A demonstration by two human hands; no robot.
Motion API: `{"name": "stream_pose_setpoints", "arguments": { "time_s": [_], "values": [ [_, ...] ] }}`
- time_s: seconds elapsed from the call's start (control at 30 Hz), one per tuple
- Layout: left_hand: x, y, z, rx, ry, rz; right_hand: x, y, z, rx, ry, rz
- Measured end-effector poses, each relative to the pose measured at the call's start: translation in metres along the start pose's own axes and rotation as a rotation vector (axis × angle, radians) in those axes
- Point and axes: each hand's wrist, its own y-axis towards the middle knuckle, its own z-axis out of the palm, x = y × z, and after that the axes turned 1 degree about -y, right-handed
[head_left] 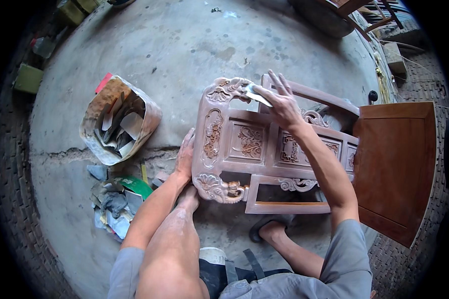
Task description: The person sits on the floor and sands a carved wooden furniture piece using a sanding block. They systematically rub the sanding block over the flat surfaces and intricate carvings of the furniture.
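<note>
A carved wooden chair (274, 169), coated in pale dust, lies on its side or back with its carved crest end toward the left. Its smooth reddish-brown seat panel (396, 159) stands out at the right. My right hand (286, 108) presses a folded piece of sandpaper (260, 96) against the carved scroll at the crest's far corner; its thumb and some fingers pinch the piece while others stretch out. With fingers extended, my left hand (184, 158) rests against the crest's left edge and grips nothing. My foot touches the crest's near corner.
Left of the chair stands a cut-open plastic container (152, 117) full of sanding scraps and flat pieces. Nearer me lies a heap of rags and abrasive sheets (115, 202), beside a green piece (136, 186). A cracked concrete floor (184, 60) runs beneath; wooden furniture (351, 6) stands at the far right.
</note>
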Motion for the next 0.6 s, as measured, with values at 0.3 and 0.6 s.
{"name": "stream_pose_setpoints", "arguments": {
  "time_s": [0.3, 0.6],
  "values": [
    [0.012, -0.002, -0.001, 0.049, -0.054, -0.074, 0.020, 0.015, 0.021, 0.060, -0.173, 0.000],
    [0.001, 0.000, -0.004, 0.034, -0.043, -0.069, 0.030, 0.011, 0.025, -0.071, -0.089, 0.195]
  ]
}}
